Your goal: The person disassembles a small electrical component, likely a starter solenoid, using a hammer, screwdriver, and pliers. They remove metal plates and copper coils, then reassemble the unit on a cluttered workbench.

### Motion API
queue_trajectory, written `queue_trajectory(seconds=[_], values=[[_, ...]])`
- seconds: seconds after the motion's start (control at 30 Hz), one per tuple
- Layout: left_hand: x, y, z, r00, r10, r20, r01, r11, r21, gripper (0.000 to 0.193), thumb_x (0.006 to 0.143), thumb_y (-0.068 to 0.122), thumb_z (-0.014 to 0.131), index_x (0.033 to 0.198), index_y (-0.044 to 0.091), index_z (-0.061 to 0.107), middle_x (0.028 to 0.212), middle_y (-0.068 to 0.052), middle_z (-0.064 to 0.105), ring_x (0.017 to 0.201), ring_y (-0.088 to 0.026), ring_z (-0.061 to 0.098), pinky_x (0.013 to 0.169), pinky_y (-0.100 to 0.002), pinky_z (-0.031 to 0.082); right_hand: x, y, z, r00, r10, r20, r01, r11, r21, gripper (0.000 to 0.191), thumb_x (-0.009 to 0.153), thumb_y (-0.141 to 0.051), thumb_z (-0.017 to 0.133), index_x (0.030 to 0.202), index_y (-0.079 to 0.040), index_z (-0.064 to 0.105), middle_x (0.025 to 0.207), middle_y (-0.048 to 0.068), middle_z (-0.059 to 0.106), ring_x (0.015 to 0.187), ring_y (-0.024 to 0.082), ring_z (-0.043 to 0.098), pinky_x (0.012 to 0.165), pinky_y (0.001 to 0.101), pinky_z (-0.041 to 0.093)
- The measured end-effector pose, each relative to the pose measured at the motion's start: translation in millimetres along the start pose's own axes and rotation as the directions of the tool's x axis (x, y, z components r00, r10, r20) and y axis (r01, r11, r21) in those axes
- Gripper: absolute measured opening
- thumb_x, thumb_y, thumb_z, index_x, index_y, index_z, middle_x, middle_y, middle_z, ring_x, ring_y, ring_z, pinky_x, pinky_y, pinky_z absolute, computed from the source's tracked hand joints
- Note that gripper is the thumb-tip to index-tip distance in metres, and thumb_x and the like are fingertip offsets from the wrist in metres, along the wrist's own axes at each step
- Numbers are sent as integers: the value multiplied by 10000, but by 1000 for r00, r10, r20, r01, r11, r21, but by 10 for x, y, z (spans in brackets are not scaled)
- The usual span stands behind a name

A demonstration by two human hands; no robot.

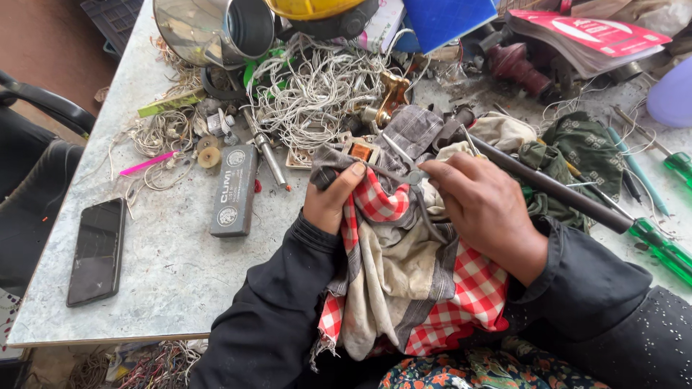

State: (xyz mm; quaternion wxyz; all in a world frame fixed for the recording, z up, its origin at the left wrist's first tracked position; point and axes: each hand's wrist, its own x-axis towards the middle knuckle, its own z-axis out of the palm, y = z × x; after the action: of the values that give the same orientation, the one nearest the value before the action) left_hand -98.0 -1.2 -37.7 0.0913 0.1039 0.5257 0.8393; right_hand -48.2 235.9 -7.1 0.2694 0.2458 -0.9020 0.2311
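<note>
Head view: left hand [330, 204] grips the checked cloth [404, 288]; right hand [484, 209] pinches scissors [416, 179], best kept steady against the taut fold.

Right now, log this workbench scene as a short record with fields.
left hand: grips the checked cloth bunched between both hands
right hand: on the same cloth, fingertips at a thin metal tool, kind unclear
table: grey, cluttered at the far side
near left: black phone lying flat; grey rectangular block beside it
far middle: tangle of white wires; steel mug on its side
right: green-handled screwdrivers; dark rod running past the right hand
</note>
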Motion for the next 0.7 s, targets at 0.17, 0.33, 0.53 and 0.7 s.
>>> queue_trajectory(seconds=[0.17,0.33,0.53,0.7], values=[[-28,-13,-1,994,-65,93,72,995,-75,208,959,181,610,1044,11,694,946,-86,735,858,-167,719,817,-322,595,-37,43,-17,995,-52,-84,47,997,-62,274,926,-46,682,1195,-97,678,893,103,603,811,317,615,689,451,478],[-9,-161,48,996,23,85,-27,998,52,192,991,122,672,1108,-30,686,1017,-86,703,943,-145,673,888,-319,553,21,238,-122,935,211,-286,-153,965,211,328,1021,98,529,1286,-61,640,995,118,593,795,230,595,703,358,486],[8,-150,-9,989,-136,63,146,973,-179,233,986,227,676,1063,8,688,929,-86,739,823,-179,720,784,-330,587,-4,325,-37,1000,25,9,-26,990,140,268,929,-24,632,1192,-51,680,1006,106,644,950,298,612,853,415,453],[21,-150,-20,998,-56,0,56,989,-134,261,975,246,748,1068,10,685,946,-81,737,849,-167,720,812,-322,592,3,322,-17,988,89,126,-101,991,87,277,940,-95,630,1206,-80,708,1085,79,672,1079,297,617,963,422,409]])
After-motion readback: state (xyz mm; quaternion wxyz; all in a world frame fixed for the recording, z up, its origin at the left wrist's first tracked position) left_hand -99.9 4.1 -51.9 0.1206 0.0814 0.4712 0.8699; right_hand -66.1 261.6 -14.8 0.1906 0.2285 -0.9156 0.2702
